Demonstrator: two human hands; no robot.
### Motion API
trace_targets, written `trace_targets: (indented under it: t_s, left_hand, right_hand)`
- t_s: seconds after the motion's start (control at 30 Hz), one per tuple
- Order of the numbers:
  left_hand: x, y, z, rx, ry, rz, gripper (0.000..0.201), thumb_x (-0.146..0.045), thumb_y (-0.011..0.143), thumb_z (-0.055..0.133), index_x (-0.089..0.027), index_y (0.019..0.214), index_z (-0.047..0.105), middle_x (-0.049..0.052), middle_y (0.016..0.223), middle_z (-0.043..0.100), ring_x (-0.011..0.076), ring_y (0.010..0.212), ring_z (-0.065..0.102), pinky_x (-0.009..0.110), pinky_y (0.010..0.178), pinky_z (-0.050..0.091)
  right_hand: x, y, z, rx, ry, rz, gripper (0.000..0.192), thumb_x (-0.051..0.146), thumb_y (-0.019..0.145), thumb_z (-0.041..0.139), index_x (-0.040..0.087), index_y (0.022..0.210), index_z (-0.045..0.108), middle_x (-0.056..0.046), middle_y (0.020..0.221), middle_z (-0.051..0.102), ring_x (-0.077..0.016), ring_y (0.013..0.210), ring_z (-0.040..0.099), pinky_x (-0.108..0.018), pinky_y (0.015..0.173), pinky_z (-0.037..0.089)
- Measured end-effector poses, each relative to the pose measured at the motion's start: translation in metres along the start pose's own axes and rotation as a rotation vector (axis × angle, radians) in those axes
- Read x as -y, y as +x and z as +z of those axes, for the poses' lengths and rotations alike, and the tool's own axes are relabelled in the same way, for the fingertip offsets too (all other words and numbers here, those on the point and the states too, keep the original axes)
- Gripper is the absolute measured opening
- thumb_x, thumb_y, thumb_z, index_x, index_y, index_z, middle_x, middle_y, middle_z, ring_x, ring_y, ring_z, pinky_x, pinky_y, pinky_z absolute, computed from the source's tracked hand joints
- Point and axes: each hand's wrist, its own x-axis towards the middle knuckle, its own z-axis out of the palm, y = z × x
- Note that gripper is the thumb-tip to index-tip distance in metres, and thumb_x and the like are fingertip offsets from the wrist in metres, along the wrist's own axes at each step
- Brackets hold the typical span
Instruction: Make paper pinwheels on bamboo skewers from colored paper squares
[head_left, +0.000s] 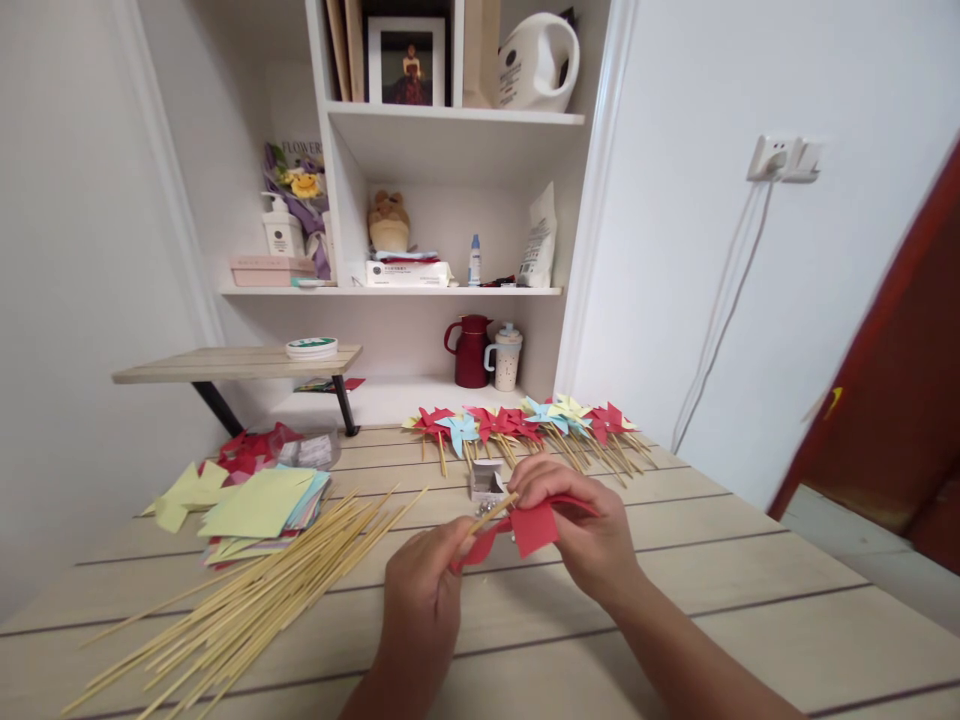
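Above the middle of the table, a red paper pinwheel (534, 528) is held between my two hands. My right hand (592, 530) is closed on it, fingers along its upper edge. Pinched in my left hand (424, 590) is a short visible length of thin wooden stick (493, 514), which slants up to the right fingertips; red paper also touches the left fingers. The join between stick and paper is hidden. Just beyond the hands sits a small open box (487, 480) with shiny round-headed pins (486, 508) in front of it.
Finished pinwheels (496, 424) on sticks lie in a row at the back. Left of my hands are loose wooden sticks (262, 610), stacked coloured paper squares (255, 503), cut yellow paper (187, 495) and a clear tub (311, 448). A raised wooden shelf (225, 362) stands back left.
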Motion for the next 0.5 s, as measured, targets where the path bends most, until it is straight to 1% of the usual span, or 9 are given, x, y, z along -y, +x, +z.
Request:
trace_targets:
  t_s: [0.1, 0.17, 0.33, 0.43, 0.5]
  left_hand:
    - [0.002, 0.004, -0.003, -0.052, 0.157, 0.151, 0.025, -0.021, 0.097, 0.046, -0.018, 0.1, 0.071, 0.005, 0.078, 0.077, 0.0163, 0.065, 0.072, 0.025, 0.059, 0.056]
    - [0.003, 0.006, -0.006, -0.059, 0.242, 0.216, 0.026, -0.021, 0.098, 0.044, -0.017, 0.099, 0.07, 0.004, 0.074, 0.076, 0.0153, 0.062, 0.071, 0.024, 0.057, 0.055]
    - [0.003, 0.01, -0.012, -0.009, 0.399, 0.309, 0.029, -0.016, 0.1, 0.038, -0.017, 0.096, 0.067, 0.002, 0.065, 0.072, 0.0131, 0.054, 0.066, 0.024, 0.053, 0.048]
    - [0.003, 0.01, -0.016, 0.015, 0.46, 0.355, 0.026, -0.017, 0.1, 0.04, -0.015, 0.094, 0.065, -0.001, 0.057, 0.065, 0.0125, 0.048, 0.06, 0.026, 0.05, 0.044]
    - [0.004, 0.01, -0.018, 0.014, 0.486, 0.369, 0.023, -0.017, 0.1, 0.041, -0.015, 0.095, 0.064, -0.002, 0.055, 0.062, 0.012, 0.047, 0.058, 0.026, 0.05, 0.043]
  right_hand:
    - [0.0, 0.0, 0.0, 0.01, 0.006, 0.001, 0.009, 0.017, 0.086, 0.067, 0.025, 0.085, 0.071, -0.004, 0.079, 0.067, -0.0215, 0.083, 0.062, -0.038, 0.074, 0.053]
    - [0.0, 0.0, 0.0, 0.016, 0.008, 0.004, 0.009, 0.017, 0.086, 0.067, 0.025, 0.085, 0.071, -0.004, 0.079, 0.067, -0.0214, 0.083, 0.062, -0.038, 0.074, 0.053]
    - [0.001, 0.0, 0.0, 0.014, 0.014, 0.006, 0.008, 0.019, 0.087, 0.067, 0.024, 0.084, 0.071, -0.005, 0.077, 0.067, -0.0222, 0.082, 0.062, -0.039, 0.073, 0.054]
    - [0.001, 0.0, -0.001, 0.025, 0.018, -0.011, 0.009, 0.018, 0.087, 0.067, 0.025, 0.085, 0.072, -0.005, 0.079, 0.068, -0.0221, 0.083, 0.063, -0.039, 0.074, 0.054]
    - [0.001, 0.0, -0.001, 0.034, 0.009, -0.027, 0.01, 0.017, 0.087, 0.067, 0.025, 0.085, 0.072, -0.005, 0.08, 0.068, -0.022, 0.084, 0.064, -0.039, 0.075, 0.054]
